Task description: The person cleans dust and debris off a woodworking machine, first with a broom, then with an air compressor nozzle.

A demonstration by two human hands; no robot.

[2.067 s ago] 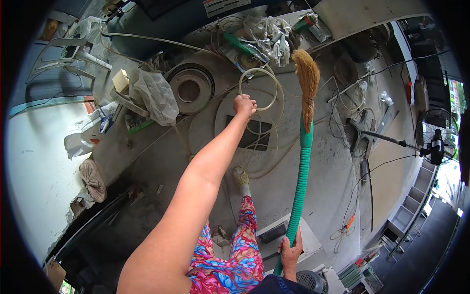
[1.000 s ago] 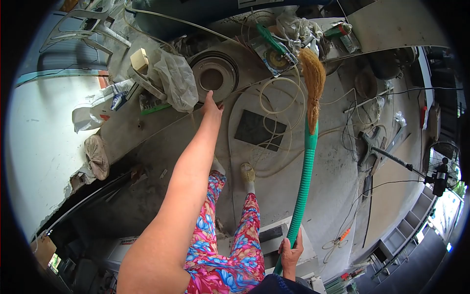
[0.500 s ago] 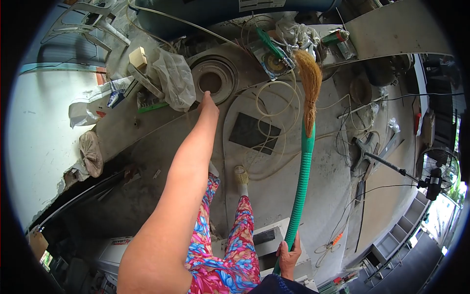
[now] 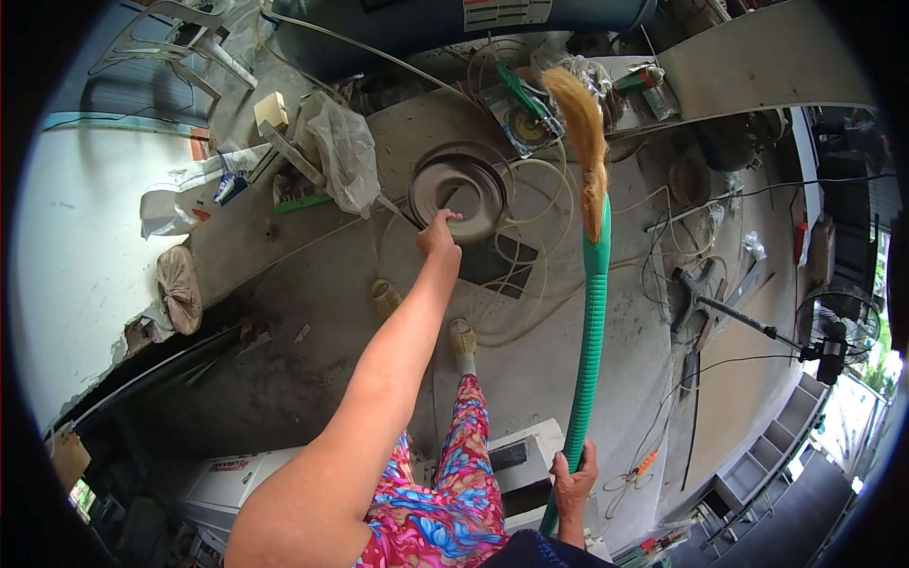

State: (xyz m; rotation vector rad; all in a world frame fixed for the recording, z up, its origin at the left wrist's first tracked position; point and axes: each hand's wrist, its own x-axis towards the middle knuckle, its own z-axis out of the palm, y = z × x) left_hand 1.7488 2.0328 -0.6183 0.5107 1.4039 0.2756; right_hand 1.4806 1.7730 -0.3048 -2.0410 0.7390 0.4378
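My left hand (image 4: pixel 440 237) is closed on the near rim of a coiled roll of greyish-brown strip (image 4: pixel 485 204). The roll has a round hole in its middle, and some of its outer turns look loose. My right hand (image 4: pixel 573 481) grips the green ribbed handle of a broom (image 4: pixel 589 331). The broom is held upright, its tan bristles pointing away from me and bent to the left at the tip. A dark flat panel (image 4: pixel 497 267) lies on the floor, partly covered by the roll.
A low ledge (image 4: pixel 275 227) carries a clear plastic bag (image 4: pixel 341 156). Pale hose (image 4: pixel 530 327) loops over the floor near my slippers. To the right stand a fan (image 4: pixel 838 327) and its pole. A blue tank (image 4: pixel 398 33) lies at the back, near a green tool (image 4: pixel 519 90).
The roll has come off the ledge in my left hand, moving right and towards me. The broom stays in my right hand, its bristles tilting slightly left.
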